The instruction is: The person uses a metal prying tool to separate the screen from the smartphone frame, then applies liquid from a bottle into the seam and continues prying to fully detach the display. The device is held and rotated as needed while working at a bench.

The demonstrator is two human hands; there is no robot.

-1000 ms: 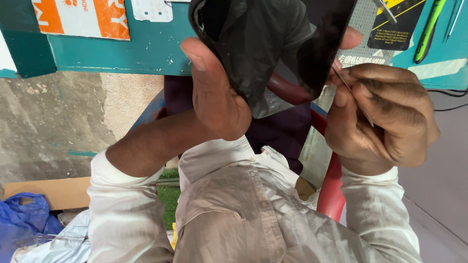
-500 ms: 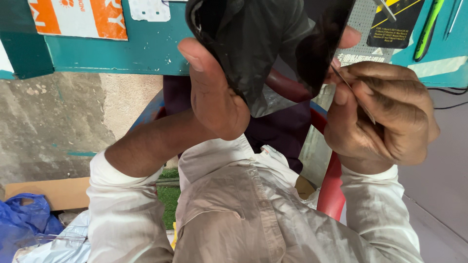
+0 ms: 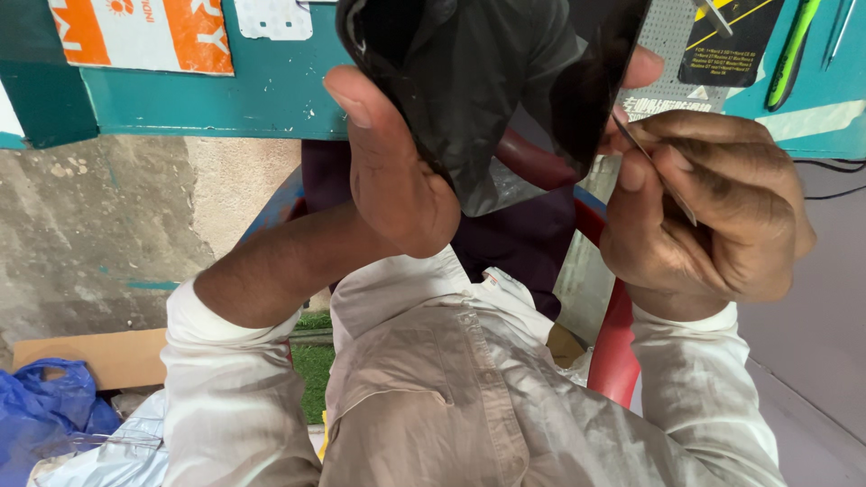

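A single head-worn camera gives the only view, so no second view shares any of the scene. It looks steeply down from just above the person's chest, very close to both hands. The left hand (image 3: 397,180) and right hand (image 3: 713,212) fill the middle of the frame, with a dark glossy panel (image 3: 492,86) cut off by the top edge. The teal table (image 3: 271,99) runs across the far side. The pale shirt (image 3: 451,388) takes up the near edge, and the concrete floor (image 3: 99,216) shows at the left, far below.
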